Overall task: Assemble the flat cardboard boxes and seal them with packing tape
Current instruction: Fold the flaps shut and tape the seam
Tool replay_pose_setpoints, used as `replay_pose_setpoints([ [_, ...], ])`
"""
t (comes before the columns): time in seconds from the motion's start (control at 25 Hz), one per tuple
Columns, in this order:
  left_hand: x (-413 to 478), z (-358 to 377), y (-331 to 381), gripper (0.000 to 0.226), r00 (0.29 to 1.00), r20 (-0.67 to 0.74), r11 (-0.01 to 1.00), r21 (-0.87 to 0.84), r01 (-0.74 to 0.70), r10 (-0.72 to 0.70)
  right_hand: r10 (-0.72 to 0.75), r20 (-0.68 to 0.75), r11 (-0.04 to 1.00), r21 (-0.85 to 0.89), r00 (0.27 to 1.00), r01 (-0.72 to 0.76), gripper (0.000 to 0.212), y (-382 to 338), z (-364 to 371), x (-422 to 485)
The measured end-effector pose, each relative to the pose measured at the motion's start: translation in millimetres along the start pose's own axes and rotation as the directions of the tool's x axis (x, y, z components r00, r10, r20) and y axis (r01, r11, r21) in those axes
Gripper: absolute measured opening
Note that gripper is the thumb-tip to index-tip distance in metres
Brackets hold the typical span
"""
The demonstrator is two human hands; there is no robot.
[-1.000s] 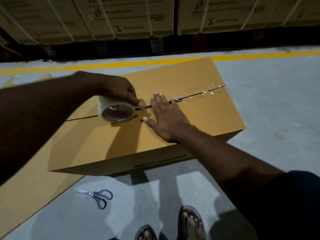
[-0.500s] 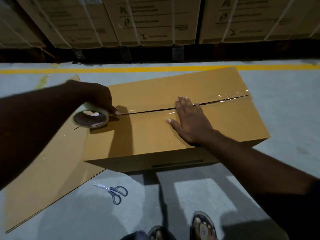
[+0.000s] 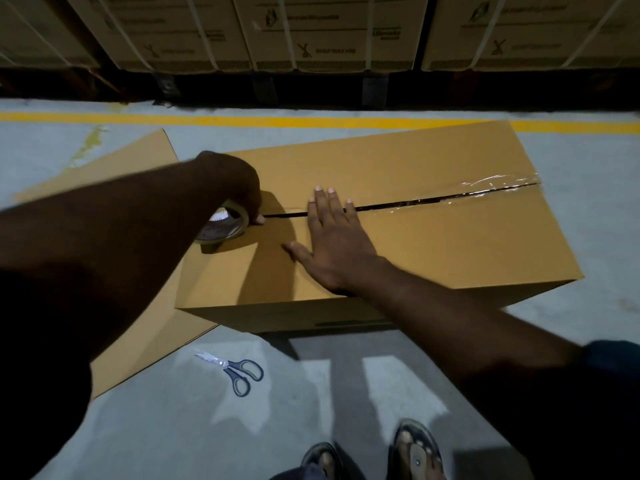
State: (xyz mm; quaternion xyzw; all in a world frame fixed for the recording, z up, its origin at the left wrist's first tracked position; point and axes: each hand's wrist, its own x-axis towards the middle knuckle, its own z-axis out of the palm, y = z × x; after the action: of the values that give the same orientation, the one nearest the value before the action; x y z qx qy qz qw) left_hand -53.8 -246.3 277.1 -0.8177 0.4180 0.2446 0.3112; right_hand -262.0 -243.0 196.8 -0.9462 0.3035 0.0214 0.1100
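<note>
Right of the flat right hand [image 3: 337,247], glossy tape [image 3: 498,188] covers the box [image 3: 450,251] seam [image 3: 415,203]; left hand [image 3: 232,181] fingers [image 3: 257,220] grip the tape roll [image 3: 221,227] near the edge.

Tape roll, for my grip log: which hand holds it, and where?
The left hand grips the tape roll over its outer rim; the right hand lies flat on the box.

Left hand [image 3: 239,188] grips tape roll [image 3: 221,227] on box [image 3: 433,251]; right hand [image 3: 332,237] lies flat across the seam
</note>
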Motion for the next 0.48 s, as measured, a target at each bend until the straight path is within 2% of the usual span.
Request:
replay_pose_setpoints([
  [0.16,-2,0,-7,0.049,0.997,0.03,0.997,-0.037,-0.063,0.064,0.022,0.006,0.999,0.046,1.0,-0.022,0.09,-29,4,13],
  [0.36,-33,0,-52,0.052,0.939,-0.147,0.928,-0.166,-0.334,0.312,0.044,0.011,0.997,0.059,0.999,-0.045,0.088,-29,8,13],
  [0.48,-55,3,-90,0.044,0.922,-0.2,0.913,-0.178,-0.366,0.331,0.046,0.022,0.997,0.06,0.999,-0.047,0.089,-30,6,13],
])
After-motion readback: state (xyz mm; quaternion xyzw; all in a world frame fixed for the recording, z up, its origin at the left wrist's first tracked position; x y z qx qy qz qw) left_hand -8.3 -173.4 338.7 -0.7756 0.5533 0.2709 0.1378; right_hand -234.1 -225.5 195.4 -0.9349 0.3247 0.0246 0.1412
